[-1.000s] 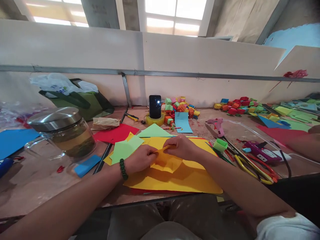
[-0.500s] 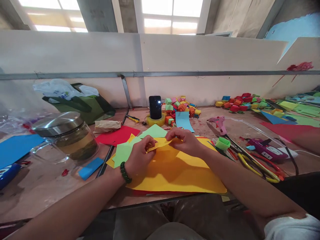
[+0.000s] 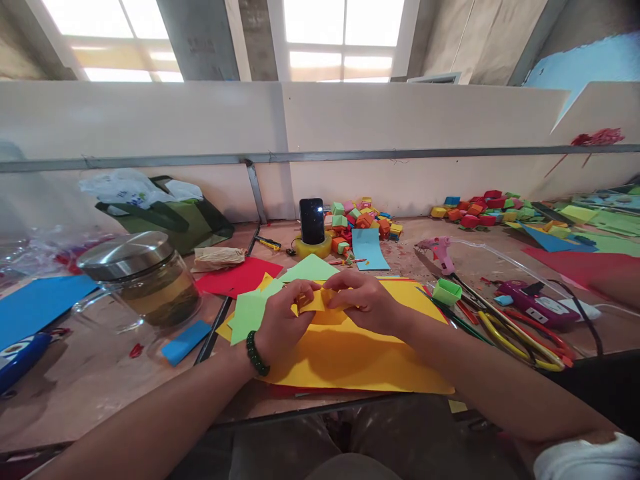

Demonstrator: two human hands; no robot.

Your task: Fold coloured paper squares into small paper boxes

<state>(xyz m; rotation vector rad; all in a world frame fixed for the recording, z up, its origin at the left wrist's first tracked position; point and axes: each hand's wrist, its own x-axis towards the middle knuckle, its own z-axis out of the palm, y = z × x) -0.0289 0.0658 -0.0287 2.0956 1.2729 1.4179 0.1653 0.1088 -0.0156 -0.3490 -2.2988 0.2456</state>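
Between my two hands is a small folded piece of yellow paper (image 3: 313, 304), bent and partly hidden by my fingers. My left hand (image 3: 286, 317), with a dark green bead bracelet at the wrist, pinches its left side. On the right side, the fingertips of my right hand (image 3: 367, 301) are closed on the same piece. Both hands are just above a large yellow sheet (image 3: 350, 363) that lies on other coloured sheets near the table's front edge. Light green paper (image 3: 249, 310) lies beyond and left of my left hand.
A glass mug with a steel lid (image 3: 145, 280) stands left. A phone (image 3: 312, 221) leans upright in a tape roll, beside piled paper cubes (image 3: 365, 220). To the right lie a pink glue gun (image 3: 440, 253), scissors (image 3: 520, 340) and a green paper box (image 3: 447, 292). Another person's arm reaches in at far right.
My hands have come closer together, and the yellow paper strip between them is now bent into a more folded shape. The view has tilted up slightly.
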